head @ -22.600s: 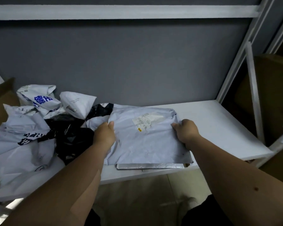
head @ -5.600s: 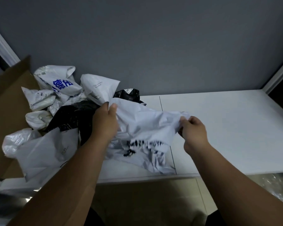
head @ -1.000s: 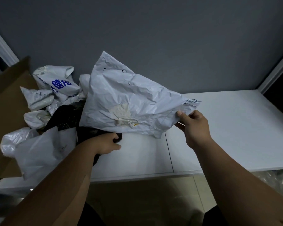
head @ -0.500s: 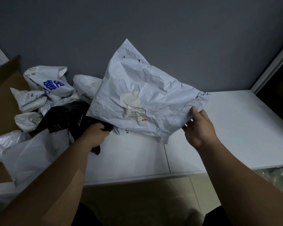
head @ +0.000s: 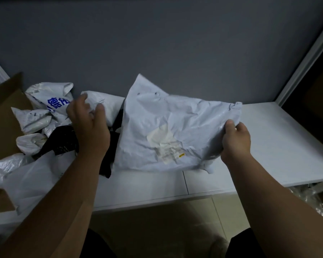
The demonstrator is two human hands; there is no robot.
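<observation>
A large crumpled white mailer bag [head: 168, 131] with a pale label and a small yellow tag lies tilted over the white shelf [head: 280, 142]. My right hand [head: 235, 140] grips the bag's right edge, thumb on top. My left hand [head: 88, 125] hovers over the pile at the left with fingers spread and loosely bent, holding nothing. It sits above a black bag [head: 63, 142] and just in front of a small white parcel [head: 104, 107].
A heap of white mailer bags fills the shelf's left end, one with blue print [head: 52, 103]. A brown cardboard box [head: 2, 123] stands at the far left. Behind is a grey wall; a white upright post [head: 306, 60] frames the right.
My left hand has left the black bag and risen toward the small white parcel. The big white bag has dropped lower and flatter toward the shelf, my right hand still gripping it.
</observation>
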